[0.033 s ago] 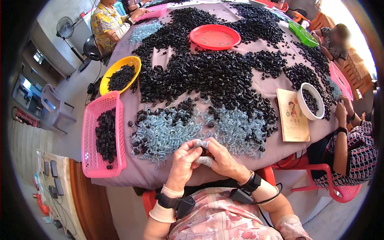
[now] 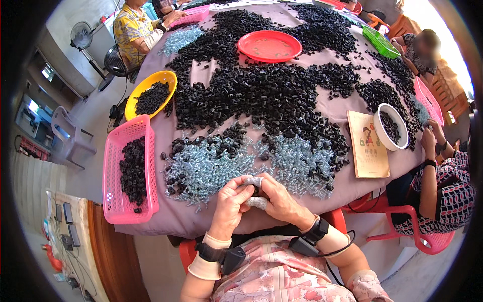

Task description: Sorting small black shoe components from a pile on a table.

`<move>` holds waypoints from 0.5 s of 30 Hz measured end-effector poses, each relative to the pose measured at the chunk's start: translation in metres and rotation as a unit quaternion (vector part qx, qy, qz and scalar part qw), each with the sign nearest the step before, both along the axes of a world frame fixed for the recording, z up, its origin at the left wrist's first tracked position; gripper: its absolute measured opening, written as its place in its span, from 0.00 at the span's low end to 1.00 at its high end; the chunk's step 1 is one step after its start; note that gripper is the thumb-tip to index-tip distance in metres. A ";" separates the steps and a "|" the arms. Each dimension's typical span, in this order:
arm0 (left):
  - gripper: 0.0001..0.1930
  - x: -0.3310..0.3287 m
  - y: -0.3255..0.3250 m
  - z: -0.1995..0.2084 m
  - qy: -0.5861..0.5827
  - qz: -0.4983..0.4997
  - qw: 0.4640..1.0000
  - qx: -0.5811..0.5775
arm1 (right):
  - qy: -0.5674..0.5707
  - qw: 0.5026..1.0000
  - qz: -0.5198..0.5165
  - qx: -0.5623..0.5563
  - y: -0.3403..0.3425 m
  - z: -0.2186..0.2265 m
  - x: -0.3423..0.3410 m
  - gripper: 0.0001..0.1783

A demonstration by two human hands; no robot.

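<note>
My left hand (image 2: pixel 227 206) and my right hand (image 2: pixel 284 202) meet in front of me at the table's near edge. Their fingers are pinched together around a small black plastic piece (image 2: pixel 256 191), mostly hidden by the fingertips. Grey wrapping (image 2: pixel 258 203) covers some of the fingertips. Just beyond my hands lie two heaps of small shiny coil springs, one on the left (image 2: pixel 209 166) and one on the right (image 2: pixel 302 163). Behind the springs spreads a wide pile of small black plastic pieces (image 2: pixel 241 98). Whether a spring is in my fingers is too small to tell.
At left are a pink basket (image 2: pixel 108 176) and a yellow bowl (image 2: pixel 132 103), both holding black parts. A red tray (image 2: pixel 269 45) sits mid-table. A booklet (image 2: pixel 370 156) and white bowl (image 2: pixel 378 126) stand at right. Other people sit around the table.
</note>
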State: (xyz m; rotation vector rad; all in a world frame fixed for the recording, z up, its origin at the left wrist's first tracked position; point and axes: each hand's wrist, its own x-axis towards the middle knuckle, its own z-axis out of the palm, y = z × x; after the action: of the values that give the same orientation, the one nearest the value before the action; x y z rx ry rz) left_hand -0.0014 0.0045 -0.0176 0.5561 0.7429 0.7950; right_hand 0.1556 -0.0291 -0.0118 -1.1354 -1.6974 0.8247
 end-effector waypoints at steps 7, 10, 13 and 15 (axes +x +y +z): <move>0.15 0.004 -0.003 0.004 0.005 0.044 0.999 -0.007 | 0.011 0.999 -0.036 0.003 -0.002 0.004 -0.007 0.22; 0.16 0.002 -0.004 0.006 -0.008 0.051 0.998 -0.018 | -0.013 0.999 -0.027 0.036 -0.002 -0.001 -0.006 0.23; 0.16 0.001 -0.004 0.003 -0.022 0.050 0.998 -0.030 | -0.022 0.996 -0.024 0.082 0.000 -0.009 -0.004 0.23; 0.17 0.002 -0.003 0.003 -0.006 0.056 0.998 -0.024 | -0.027 0.998 -0.013 0.056 0.000 -0.008 -0.003 0.23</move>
State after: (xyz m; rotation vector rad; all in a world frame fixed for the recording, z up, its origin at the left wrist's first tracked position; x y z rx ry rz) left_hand 0.0007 0.0013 -0.0144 0.4698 0.7859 0.8804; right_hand 0.1528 -0.0296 -0.0203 -1.1105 -1.7478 0.6798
